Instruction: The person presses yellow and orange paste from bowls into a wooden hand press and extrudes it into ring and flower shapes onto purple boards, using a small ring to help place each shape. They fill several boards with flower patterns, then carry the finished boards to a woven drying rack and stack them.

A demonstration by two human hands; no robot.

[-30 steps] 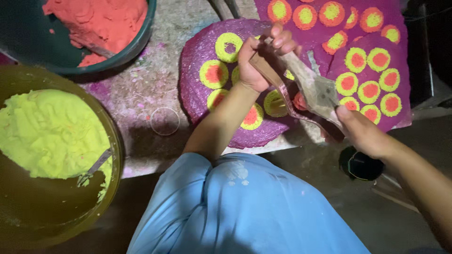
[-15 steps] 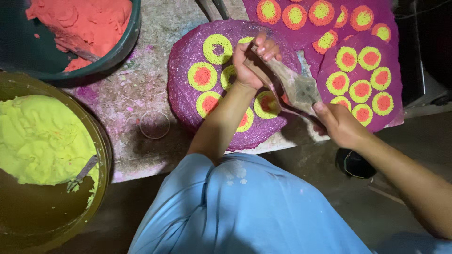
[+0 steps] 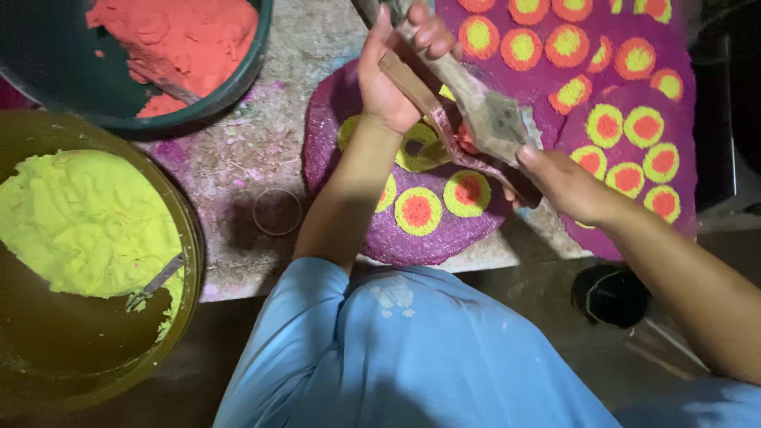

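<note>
Two hands lift a wooden tool above a round purple disc studded with yellow-and-orange circles.

A wide olive tub of yellow paste (image 3: 87, 238) sits at the left, a dark green tub of orange paste (image 3: 190, 47) above it. The purple disc (image 3: 420, 214) lies on the speckled slab (image 3: 238, 158), touching a larger purple sheet (image 3: 634, 87). Since a moment ago the wooden tool (image 3: 468, 103) has risen off the disc. The left hand (image 3: 392, 75) is closed around its upper handle; the right hand (image 3: 559, 182) clasps its lower end, so the pressing appears paused.
</note>
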